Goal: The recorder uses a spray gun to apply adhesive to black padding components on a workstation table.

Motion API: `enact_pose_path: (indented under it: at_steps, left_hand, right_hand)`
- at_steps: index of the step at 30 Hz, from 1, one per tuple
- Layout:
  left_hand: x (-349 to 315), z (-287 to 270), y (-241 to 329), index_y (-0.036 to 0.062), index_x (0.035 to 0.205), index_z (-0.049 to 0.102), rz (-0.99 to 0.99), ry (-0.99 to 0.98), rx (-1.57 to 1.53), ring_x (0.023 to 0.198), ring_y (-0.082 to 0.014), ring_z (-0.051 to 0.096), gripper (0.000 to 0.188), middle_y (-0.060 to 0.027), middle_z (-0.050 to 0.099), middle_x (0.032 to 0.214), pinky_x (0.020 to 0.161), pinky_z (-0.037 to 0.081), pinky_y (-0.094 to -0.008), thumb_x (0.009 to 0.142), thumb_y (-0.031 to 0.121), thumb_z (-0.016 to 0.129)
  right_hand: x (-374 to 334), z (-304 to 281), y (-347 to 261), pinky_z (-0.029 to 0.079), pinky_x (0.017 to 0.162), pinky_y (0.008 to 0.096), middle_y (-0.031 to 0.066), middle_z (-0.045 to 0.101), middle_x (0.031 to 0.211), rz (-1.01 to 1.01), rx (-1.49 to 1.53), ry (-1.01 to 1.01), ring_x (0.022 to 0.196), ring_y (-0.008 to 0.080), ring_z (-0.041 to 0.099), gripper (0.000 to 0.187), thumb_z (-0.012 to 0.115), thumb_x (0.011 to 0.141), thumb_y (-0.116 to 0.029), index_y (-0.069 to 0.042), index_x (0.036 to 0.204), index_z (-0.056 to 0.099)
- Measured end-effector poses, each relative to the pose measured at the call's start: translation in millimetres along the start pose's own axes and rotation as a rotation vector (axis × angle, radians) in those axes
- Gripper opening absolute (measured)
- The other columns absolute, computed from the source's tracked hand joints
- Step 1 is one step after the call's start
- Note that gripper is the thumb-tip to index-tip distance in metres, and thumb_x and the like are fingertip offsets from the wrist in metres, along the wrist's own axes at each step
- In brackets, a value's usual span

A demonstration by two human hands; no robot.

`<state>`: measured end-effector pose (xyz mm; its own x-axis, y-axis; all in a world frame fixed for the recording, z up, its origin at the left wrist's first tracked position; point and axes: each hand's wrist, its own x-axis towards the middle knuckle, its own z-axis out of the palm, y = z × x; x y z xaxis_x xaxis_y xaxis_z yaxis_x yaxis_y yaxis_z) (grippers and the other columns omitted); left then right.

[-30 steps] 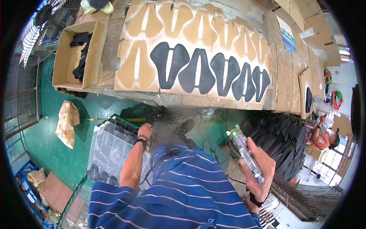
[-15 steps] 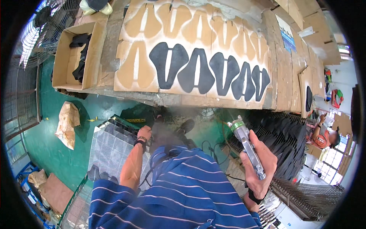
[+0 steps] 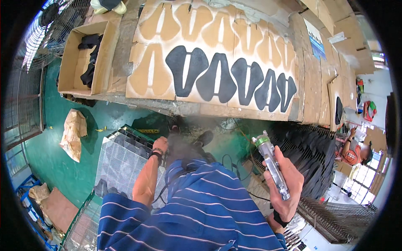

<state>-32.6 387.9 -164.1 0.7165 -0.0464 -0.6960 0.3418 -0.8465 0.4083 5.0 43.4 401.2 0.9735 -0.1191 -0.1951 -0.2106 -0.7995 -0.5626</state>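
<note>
My right hand [image 3: 289,178] is wrapped round a silver spray gun [image 3: 273,165] with a green ring near its nozzle, held above the floor and pointing away from me. Low on the left, my left hand [image 3: 160,144] is closed beside the edge of a white mesh rack [image 3: 121,161]; anything inside its fingers is hidden. Ahead on the bench lies a cardboard sheet [image 3: 136,90] dusted with white spray around bare saddle-shaped outlines. Several black slotted saddle-shaped pads [image 3: 215,79] lie in its near row.
An open cardboard box [image 3: 67,75] with black pieces stands at the bench's left end, near a fan [image 3: 44,21]. Dark pads crowd a rack [image 3: 310,154] at right. A crumpled brown bag [image 3: 74,134] lies on the green floor. A person in orange [image 3: 354,152] is far right.
My right hand and the spray gun have shifted very slightly right. My left hand has turned a little and stays by the mesh rack. The pads lie as before.
</note>
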Motion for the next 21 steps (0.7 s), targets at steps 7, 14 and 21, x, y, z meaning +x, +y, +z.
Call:
enact_pose_path:
  at_steps: [7,14,21]
  left_hand:
    - [3.4,-5.0,2.5,0.0115,0.103,0.074,0.024,0.008,0.007,0.106,-0.0379,0.07,0.025,-0.0158,0.075,0.11,0.094,0.056,-0.048,0.088,0.03,0.067]
    - [-0.5,-0.2,-13.9,0.0102,0.102,0.074,0.009,0.013,-0.015,0.105,-0.0381,0.07,0.025,-0.0159,0.075,0.109,0.093,0.056,-0.0477,0.087,0.029,0.067]
    - [1.4,7.4,-32.7,0.0117,0.101,0.074,-0.019,-0.04,0.08,0.104,-0.0393,0.07,0.025,-0.0175,0.075,0.107,0.091,0.056,-0.0497,0.087,0.031,0.067]
  right_hand:
    - [6.6,0.9,-14.5,0.052,0.079,0.0325,0.0195,0.07,0.096,-0.015,0.077,-0.004,0.083,0.0291,0.069,0.055,0.074,0.08,0.002,0.008,0.134,0.063]
    - [4.3,4.3,-10.1,0.052,0.075,0.0336,0.0216,0.071,0.094,-0.007,0.078,-0.056,0.079,0.033,0.07,0.058,0.075,0.075,0.004,0.007,0.132,0.065]
    - [5.6,7.0,-6.9,0.053,0.074,0.0339,0.023,0.07,0.094,-0.148,0.117,-0.216,0.078,0.0359,0.069,0.067,0.069,0.069,0.004,0.008,0.136,0.062]
